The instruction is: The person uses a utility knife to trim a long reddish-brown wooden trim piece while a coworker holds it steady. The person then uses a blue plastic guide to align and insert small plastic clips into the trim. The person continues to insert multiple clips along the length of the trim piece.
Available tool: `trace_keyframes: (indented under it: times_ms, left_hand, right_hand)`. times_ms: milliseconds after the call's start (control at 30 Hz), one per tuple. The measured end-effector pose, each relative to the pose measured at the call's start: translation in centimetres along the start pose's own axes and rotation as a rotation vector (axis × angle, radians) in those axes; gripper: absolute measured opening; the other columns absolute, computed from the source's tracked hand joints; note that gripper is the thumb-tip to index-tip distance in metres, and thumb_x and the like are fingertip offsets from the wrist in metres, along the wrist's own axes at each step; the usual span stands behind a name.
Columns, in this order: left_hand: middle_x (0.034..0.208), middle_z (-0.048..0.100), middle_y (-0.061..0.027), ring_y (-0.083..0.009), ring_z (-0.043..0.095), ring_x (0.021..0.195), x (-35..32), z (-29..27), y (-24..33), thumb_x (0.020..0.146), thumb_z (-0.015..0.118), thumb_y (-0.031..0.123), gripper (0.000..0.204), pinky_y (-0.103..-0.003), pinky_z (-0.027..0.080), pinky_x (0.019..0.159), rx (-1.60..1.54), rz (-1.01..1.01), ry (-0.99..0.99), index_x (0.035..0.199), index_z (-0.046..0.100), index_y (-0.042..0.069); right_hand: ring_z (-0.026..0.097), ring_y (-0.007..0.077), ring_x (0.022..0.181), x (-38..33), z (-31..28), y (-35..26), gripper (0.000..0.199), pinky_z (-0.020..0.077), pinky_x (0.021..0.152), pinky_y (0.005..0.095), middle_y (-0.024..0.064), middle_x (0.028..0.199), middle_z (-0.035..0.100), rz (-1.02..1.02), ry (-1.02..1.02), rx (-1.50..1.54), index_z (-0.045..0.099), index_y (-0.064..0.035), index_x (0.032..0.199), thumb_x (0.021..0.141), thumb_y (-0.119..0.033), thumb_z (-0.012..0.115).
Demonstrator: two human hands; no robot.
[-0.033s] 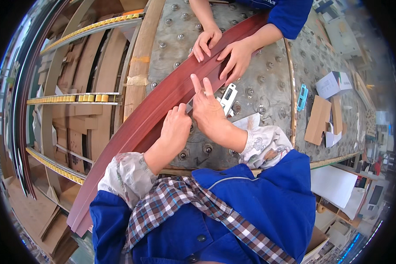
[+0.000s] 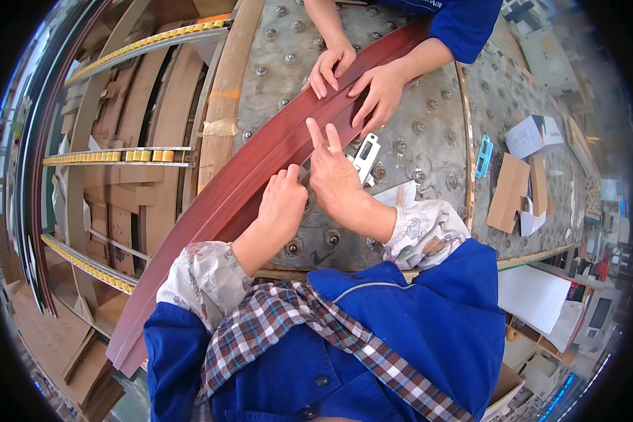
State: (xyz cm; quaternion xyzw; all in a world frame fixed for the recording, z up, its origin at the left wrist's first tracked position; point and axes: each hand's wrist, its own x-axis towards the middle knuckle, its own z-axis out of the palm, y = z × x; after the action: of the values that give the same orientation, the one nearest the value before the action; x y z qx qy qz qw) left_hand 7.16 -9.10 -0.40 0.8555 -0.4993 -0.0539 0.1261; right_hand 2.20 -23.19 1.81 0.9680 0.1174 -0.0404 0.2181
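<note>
A long reddish-brown wood-grain profile strip [image 2: 221,179] runs diagonally from the far right to the near left. My left hand [image 2: 281,202] is closed at its right-hand edge, and whatever the curled fingers hold is hidden. Beside it, my right hand [image 2: 336,181] has two fingers stretched out and apart over the strip's edge. Its thumb and other fingers are mostly out of sight. Between the hands a small greyish bit shows, too small to name. Farther up, a co-worker's two hands [image 2: 376,91] rest on the same strip.
Beneath lies a metal table [image 2: 429,204] studded with ball rollers. A white slotted piece [image 2: 366,156] sits right of my right hand, and a turquoise one [image 2: 483,156] farther right. Brown cardboard [image 2: 508,191] and a white box [image 2: 533,135] lie beyond. At left is a rack with yellow rollers [image 2: 148,156].
</note>
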Motion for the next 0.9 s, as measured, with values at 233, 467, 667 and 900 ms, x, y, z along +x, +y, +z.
trace_keyframes:
  times_ms: [233, 467, 667, 900]
  left_hand:
    - [0.118, 0.060, -0.0183, -0.0363, 0.060, 0.102, -1.7, 0.7, -1.6, 0.087, 0.057, 0.002, 0.018, -0.043, 0.049, 0.088, -0.336, -0.062, 0.059, 0.101, 0.064, -0.008]
    - [0.110, 0.064, -0.0122, -0.0273, 0.061, 0.103, -4.9, 0.2, -2.0, 0.083, 0.065, 0.005, 0.024, -0.042, 0.044, 0.095, -0.200, 0.087, 0.221, 0.106, 0.064, -0.001]
    - [0.104, 0.066, -0.0101, -0.0255, 0.061, 0.103, -4.4, -1.0, -1.3, 0.080, 0.067, 0.006, 0.028, -0.043, 0.041, 0.097, -0.137, 0.059, 0.256, 0.107, 0.065, 0.002]
    - [0.104, 0.068, -0.0111, -0.0260, 0.064, 0.102, -5.5, -2.0, -3.0, 0.081, 0.066, 0.006, 0.025, -0.043, 0.043, 0.096, -0.211, 0.060, 0.333, 0.105, 0.065, 0.003]
  right_hand:
    - [0.043, 0.0352, 0.133, 0.2, 2.0, 4.2, 0.022, 0.0137, 0.110, 0.0698, 0.0070, 0.093, 0.071, -0.007, 0.074, 0.554, 0.069, -0.0059, 0.095, 0.076, -0.004, 0.060]
    - [0.049, 0.0262, 0.129, -0.7, 4.7, 5.8, 0.020, 0.0173, 0.110, 0.0669, 0.0031, 0.089, 0.071, 0.105, 0.369, 0.723, 0.065, -0.0089, 0.094, 0.079, 0.002, 0.058]
    - [0.050, 0.0263, 0.129, 0.1, 3.7, 5.0, 0.014, 0.0203, 0.108, 0.0674, 0.0031, 0.088, 0.070, -0.041, 0.291, 0.413, 0.066, -0.0086, 0.088, 0.077, -0.007, 0.059]
    - [0.058, 0.0196, 0.114, -4.4, 5.8, 8.4, 0.026, 0.0279, 0.103, 0.0534, -0.0018, 0.093, 0.070, 0.439, 0.540, 0.651, 0.072, -0.0176, 0.088, 0.075, 0.001, 0.060]
